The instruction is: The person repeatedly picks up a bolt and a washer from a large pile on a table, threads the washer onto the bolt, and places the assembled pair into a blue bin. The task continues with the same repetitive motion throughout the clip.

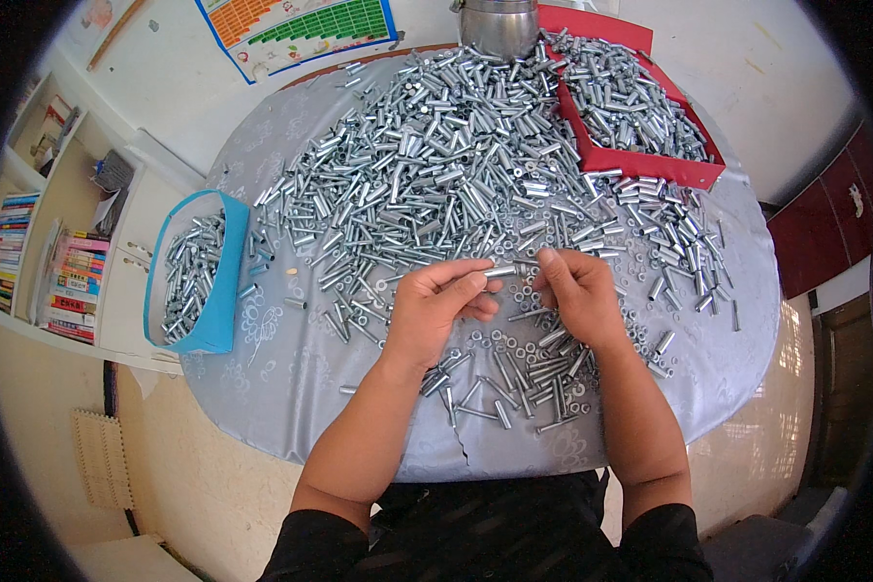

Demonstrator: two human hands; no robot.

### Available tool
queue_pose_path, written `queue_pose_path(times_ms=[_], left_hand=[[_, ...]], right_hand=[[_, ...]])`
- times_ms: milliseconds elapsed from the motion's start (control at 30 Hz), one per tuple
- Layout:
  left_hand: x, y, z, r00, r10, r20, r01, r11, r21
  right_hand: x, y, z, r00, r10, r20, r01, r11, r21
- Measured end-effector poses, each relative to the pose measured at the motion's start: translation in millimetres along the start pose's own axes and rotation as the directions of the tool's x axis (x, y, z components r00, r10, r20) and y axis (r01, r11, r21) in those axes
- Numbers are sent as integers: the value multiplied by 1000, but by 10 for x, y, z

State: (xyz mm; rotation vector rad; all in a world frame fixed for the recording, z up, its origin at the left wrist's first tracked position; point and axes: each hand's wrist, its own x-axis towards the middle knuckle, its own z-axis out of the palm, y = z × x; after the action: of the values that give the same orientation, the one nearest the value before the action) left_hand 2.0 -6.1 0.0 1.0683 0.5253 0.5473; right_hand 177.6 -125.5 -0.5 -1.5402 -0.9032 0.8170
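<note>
Between my two hands a shiny sleeve anchor point(501, 272) lies nearly level above the table. My left hand point(440, 303) is closed, pinching its left part between thumb and fingers. At its other end, my right hand point(584, 297) is closed with thumb and forefinger together; the fingers hide that tip. Just below the hands lies a small heap of finished-looking bolts point(551, 376) with sleeves on them. Loose hex nuts point(500, 337) are scattered beside it. Beyond the hands rises a large pile of metal sleeves and bolts point(427, 155).
A blue bin point(225, 291) holding sleeves stands at the table's left edge. At the back right is a red box point(650, 171) full of metal parts, beside a steel pot point(498, 31). A grey patterned cloth point(262, 407) covers the round table. Bookshelves point(58, 209) stand on the left.
</note>
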Motion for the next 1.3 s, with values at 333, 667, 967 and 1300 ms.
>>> queue_pose_path(times_ms=[333, 667, 967, 1300], left_hand=[[3, -15, -13, 1000, -3, 3, 4, 1000, -12], [6, -29, -36, 1000, -10, 13, 11, 999, -39], [13, -34, -42, 999, -35, 20, 35, 999, -36], [9, -7, -14, 998, -52, 31, 50, 997, 54]], right_hand=[[-27, -70, -8, 991, 127, 37, -127, 992, 0], [-47, -96, 53, 989, -93, 115, 111, 981, -159], [-56, -105, 108, 967, -221, 127, 253, 899, -357], [-51, -67, 123, 961, -262, 92, 277, 888, -368]])
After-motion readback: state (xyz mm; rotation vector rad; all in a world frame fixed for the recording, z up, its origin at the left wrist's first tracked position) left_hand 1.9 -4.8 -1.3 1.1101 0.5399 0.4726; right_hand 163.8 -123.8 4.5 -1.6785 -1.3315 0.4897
